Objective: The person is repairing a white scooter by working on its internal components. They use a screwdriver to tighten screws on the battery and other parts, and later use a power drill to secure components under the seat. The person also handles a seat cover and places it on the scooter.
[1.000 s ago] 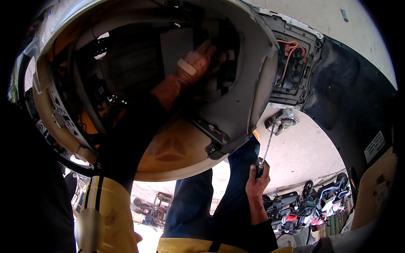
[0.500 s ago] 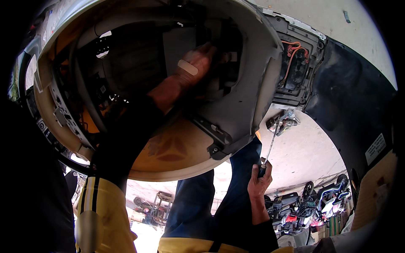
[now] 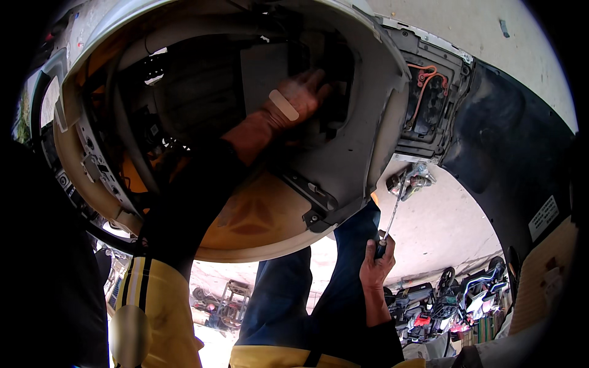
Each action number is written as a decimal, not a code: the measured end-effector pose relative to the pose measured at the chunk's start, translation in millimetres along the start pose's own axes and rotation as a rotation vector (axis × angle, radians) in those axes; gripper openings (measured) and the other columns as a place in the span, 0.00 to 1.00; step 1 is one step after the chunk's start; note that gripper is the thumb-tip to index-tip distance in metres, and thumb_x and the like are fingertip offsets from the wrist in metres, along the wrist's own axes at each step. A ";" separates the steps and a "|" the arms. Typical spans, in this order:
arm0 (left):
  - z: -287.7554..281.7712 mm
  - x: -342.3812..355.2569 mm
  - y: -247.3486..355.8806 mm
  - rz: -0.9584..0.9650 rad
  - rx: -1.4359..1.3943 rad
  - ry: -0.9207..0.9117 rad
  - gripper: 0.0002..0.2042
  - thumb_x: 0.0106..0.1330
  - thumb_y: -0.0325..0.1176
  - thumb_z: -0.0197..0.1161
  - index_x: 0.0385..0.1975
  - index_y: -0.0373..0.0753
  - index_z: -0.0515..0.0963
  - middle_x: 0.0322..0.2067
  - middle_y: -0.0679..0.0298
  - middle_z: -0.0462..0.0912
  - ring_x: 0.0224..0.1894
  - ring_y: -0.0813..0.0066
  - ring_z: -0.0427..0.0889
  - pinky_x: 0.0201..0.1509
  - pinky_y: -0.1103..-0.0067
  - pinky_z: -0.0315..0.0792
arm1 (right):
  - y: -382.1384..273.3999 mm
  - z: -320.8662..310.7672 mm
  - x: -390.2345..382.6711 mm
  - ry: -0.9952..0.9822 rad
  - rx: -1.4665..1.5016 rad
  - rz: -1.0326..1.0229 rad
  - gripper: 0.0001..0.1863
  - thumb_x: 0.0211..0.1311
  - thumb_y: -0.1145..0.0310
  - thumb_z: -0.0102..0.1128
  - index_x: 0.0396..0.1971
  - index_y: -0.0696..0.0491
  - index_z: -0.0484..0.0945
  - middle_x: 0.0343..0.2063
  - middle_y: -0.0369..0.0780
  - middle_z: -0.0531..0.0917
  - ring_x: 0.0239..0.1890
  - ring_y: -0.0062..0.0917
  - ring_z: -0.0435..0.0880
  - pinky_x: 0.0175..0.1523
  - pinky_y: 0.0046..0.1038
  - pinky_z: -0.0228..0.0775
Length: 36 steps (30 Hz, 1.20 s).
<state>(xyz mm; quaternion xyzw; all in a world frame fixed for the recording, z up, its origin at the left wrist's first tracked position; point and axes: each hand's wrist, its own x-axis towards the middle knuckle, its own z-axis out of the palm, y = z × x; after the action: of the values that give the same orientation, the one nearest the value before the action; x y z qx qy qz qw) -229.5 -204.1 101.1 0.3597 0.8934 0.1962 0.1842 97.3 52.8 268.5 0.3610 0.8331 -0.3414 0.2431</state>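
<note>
My left hand (image 3: 293,101), with a pale adhesive strip on its back, reaches into the dark inside of a rounded vehicle body shell (image 3: 245,253). Its fingers are spread a little and slightly blurred, with nothing visible between them. Just left of it stands a flat grey panel (image 3: 257,70). Below and to the right, outside the shell, my right hand (image 3: 376,265) is closed around the dark handle of a screwdriver (image 3: 396,207). The long thin shaft points up and away from the hand. What the left fingertips touch is lost in shadow.
A dark tray with orange cables (image 3: 427,92) lies to the right, beside a large black curved panel (image 3: 506,135). A power drill (image 3: 419,180) rests on the pale ground. Several parked two-wheelers (image 3: 448,297) stand at the lower right; a metal-framed cart (image 3: 233,300) is below.
My left hand has shifted slightly right and down inside the shell, and its fingers show farther apart. The right hand keeps its hold on the screwdriver, nearly unmoved.
</note>
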 end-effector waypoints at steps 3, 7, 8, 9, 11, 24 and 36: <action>0.7 0.4 -1.4 -0.119 -0.075 0.044 0.14 0.69 0.31 0.57 0.54 0.43 0.77 0.46 0.51 0.80 0.45 0.47 0.83 0.46 0.59 0.80 | -1.4 -1.2 0.0 -0.007 0.020 0.035 0.17 0.69 0.71 0.63 0.55 0.58 0.76 0.44 0.51 0.86 0.44 0.48 0.86 0.51 0.39 0.77; 0.7 -2.7 -2.6 -0.351 -0.147 0.042 0.12 0.69 0.36 0.61 0.49 0.41 0.76 0.43 0.49 0.82 0.41 0.42 0.83 0.43 0.56 0.78 | -2.2 -2.0 0.6 0.007 0.031 0.009 0.17 0.69 0.71 0.63 0.55 0.58 0.76 0.43 0.51 0.86 0.42 0.48 0.87 0.50 0.39 0.77; 0.8 -2.8 -3.3 -0.362 -0.164 0.041 0.12 0.69 0.38 0.62 0.48 0.41 0.76 0.43 0.49 0.83 0.40 0.41 0.83 0.43 0.55 0.78 | 0.2 -1.6 1.3 0.008 0.016 0.001 0.17 0.69 0.72 0.63 0.55 0.58 0.76 0.43 0.51 0.86 0.42 0.48 0.87 0.49 0.38 0.77; 2.3 -3.6 -3.8 -0.354 -0.130 0.013 0.12 0.69 0.37 0.61 0.48 0.40 0.76 0.43 0.49 0.83 0.40 0.43 0.84 0.43 0.56 0.78 | 1.7 -0.8 1.7 0.009 0.001 -0.007 0.17 0.69 0.72 0.63 0.55 0.58 0.76 0.43 0.51 0.86 0.42 0.48 0.87 0.49 0.38 0.77; 1.6 -3.0 -1.1 -0.336 -0.065 -0.039 0.13 0.69 0.36 0.60 0.49 0.38 0.76 0.44 0.48 0.83 0.40 0.45 0.85 0.42 0.58 0.79 | 2.3 -1.1 1.2 0.003 0.015 0.015 0.17 0.69 0.72 0.63 0.55 0.58 0.76 0.42 0.51 0.86 0.41 0.47 0.87 0.49 0.38 0.77; -5.8 4.2 12.7 -0.231 0.112 -0.118 0.08 0.68 0.28 0.55 0.43 0.37 0.77 0.41 0.53 0.83 0.42 0.59 0.86 0.38 0.65 0.82 | 2.0 -13.7 -13.1 0.007 0.217 -0.082 0.24 0.76 0.67 0.55 0.66 0.60 0.70 0.36 0.39 0.79 0.35 0.23 0.75 0.37 0.25 0.71; 24.1 -5.8 8.0 -0.456 -0.312 0.124 0.13 0.70 0.29 0.55 0.52 0.36 0.76 0.46 0.46 0.84 0.47 0.44 0.84 0.49 0.58 0.79 | -247.7 -106.0 11.7 -0.103 -0.223 -0.584 0.23 0.63 0.78 0.65 0.59 0.62 0.77 0.51 0.53 0.78 0.47 0.36 0.86 0.44 0.28 0.84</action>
<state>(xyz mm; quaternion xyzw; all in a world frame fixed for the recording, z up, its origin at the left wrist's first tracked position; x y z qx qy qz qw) -209.7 -197.7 85.5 0.1041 0.9198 0.3067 0.2217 -116.9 11.4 427.1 0.0602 0.9204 -0.3212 0.2146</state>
